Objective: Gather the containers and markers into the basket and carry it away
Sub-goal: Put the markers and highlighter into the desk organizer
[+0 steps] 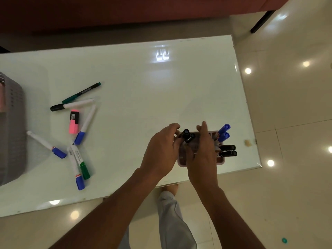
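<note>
Near the right front corner of the white tabletop (136, 72) stands a pink pen holder (220, 159) with several compartments, and both hands are on it. The left hand (161, 151) sits at the holder's left side, fingers curled in against two black-capped markers (187, 135) that lean out of the near-left compartment; whether it pinches them or only touches them cannot be told. The right hand (202, 153) lies over the middle of the holder, fingers close together and pointing toward the far edge, covering most of it; its grip underneath is hidden. Just right of that hand, two blue-capped markers (223, 133) stick up from a far-right compartment and two more black-capped markers (228, 150) lean out toward the right edge.

Well apart, toward the left front of the tabletop, loose markers (79, 159) lie scattered: white ones with blue, green and black caps, a slim dark green pen (81, 92) and a pink highlighter (74, 124). A grey basket (12, 141) stands at the left edge, cut off by the frame, beside the scattered group and far from both hands.
</note>
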Demonstrator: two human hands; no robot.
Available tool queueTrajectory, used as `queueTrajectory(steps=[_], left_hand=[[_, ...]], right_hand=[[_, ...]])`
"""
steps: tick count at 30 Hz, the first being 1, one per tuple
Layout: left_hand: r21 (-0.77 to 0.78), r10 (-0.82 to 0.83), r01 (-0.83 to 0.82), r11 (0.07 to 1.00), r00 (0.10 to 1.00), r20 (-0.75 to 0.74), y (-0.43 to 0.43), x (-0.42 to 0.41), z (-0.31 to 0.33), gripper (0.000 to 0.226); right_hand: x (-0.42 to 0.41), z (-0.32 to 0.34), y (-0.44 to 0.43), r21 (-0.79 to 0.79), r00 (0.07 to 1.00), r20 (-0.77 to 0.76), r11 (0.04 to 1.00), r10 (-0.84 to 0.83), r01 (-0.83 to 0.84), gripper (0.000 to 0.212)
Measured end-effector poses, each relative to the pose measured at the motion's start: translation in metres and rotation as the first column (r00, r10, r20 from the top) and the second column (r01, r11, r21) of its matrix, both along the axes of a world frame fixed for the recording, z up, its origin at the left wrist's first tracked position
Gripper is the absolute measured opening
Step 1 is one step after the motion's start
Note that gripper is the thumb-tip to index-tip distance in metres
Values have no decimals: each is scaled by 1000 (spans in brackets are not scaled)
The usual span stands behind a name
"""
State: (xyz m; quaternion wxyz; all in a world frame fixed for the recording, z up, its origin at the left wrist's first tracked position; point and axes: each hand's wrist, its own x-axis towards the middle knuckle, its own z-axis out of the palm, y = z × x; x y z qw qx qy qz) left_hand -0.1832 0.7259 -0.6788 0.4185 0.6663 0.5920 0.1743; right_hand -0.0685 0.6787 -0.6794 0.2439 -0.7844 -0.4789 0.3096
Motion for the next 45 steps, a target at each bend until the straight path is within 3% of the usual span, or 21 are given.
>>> queueTrajectory(steps=[4,7,10,14,18,21,24,30,35,38,42,45], left_hand=[[45,28,-27,999,999,-20,-9,-20,-2,29],[62,94,-91,994,995,-46,-25,-50,-5,25],[57,208,-203,978,972,-108,-45,-91,-8,23],[39,408,-408,912,892,-195,-69,-156,-18,19],[-12,531,-571,821,770,-353,-81,-223,-31,25],[-179,482,-590,787,769,-419,-89,-253,-42,26],[-264,327,-462,847,843,-427,-93,-263,-54,16],[-342,389,-478,809,872,-297,-82,-271,-49,22],[-495,480,-440,749,876,-53,-88,-269,-23,38],[-587,518,-373,719,850,95,-87,-258,7,33],[-681,525,-241,691,816,244,-81,-220,53,17],[-658,552,-231,717,764,334,-76,-177,84,23]], right_hand=[[-8,11,-12,61,994,16,993,-104,103,65],[-29,20,-29,319,980,173,947,-97,38,48],[-72,26,-38,395,992,127,915,28,-76,31],[-151,16,-30,84,951,-129,959,281,-272,25],[-225,-16,-11,-243,891,-189,860,413,-449,31],[-269,-31,-1,-383,921,-148,838,360,-389,31],[-298,-45,-3,-419,938,-63,844,341,-335,27],[-310,-55,-3,-476,958,-36,838,284,-266,23],[-282,-33,-15,-427,956,-262,873,131,-236,15],[-249,-1,-30,-331,903,-430,931,-3,-154,37],[-187,43,-43,-215,885,-461,959,67,-184,9],[-134,74,-46,-207,829,-559,968,4,-144,28]])
